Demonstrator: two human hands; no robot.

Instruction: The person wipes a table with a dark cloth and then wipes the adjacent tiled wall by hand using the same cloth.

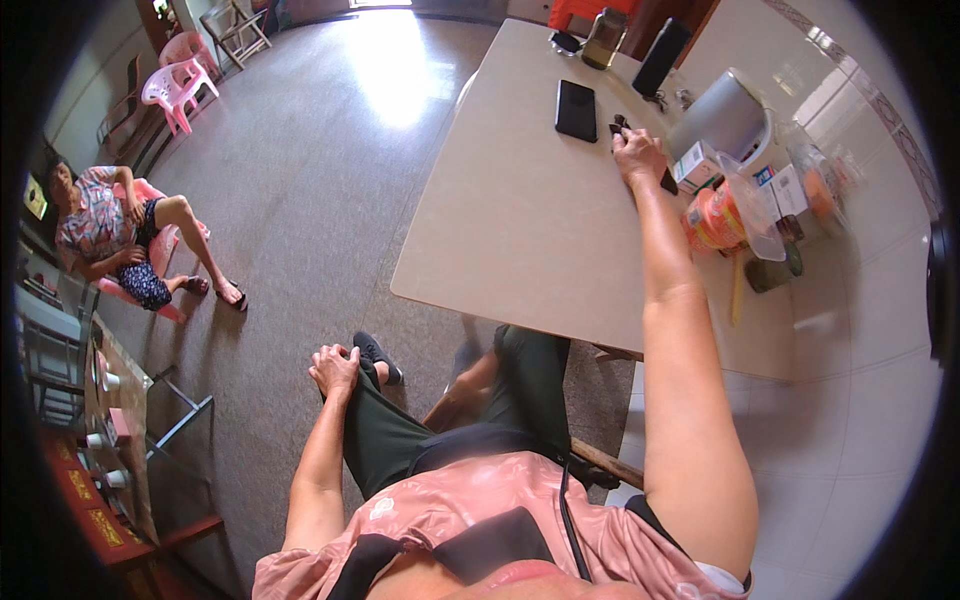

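Observation:
My right hand (639, 156) reaches out over the far right part of the table (517, 217), its fingers bent at a small dark object (619, 124); whether they grip it cannot be told. Another dark item (668, 181) lies partly hidden beside the wrist. To the left of that hand, a black smartphone (576, 111) lies flat on the tabletop. My left hand (334, 369) rests on my left knee, over the dark green trousers, with its fingers curled down and nothing visible in it.
Along the wall stand a grey cylindrical container (718, 116), a small white box (696, 166), orange-red packaging (712, 217) and a clear plastic tub (754, 210). A glass jar (604, 39) and an upright black object (661, 57) are farther back. A person (112, 225) sits at left near pink plastic chairs (178, 86).

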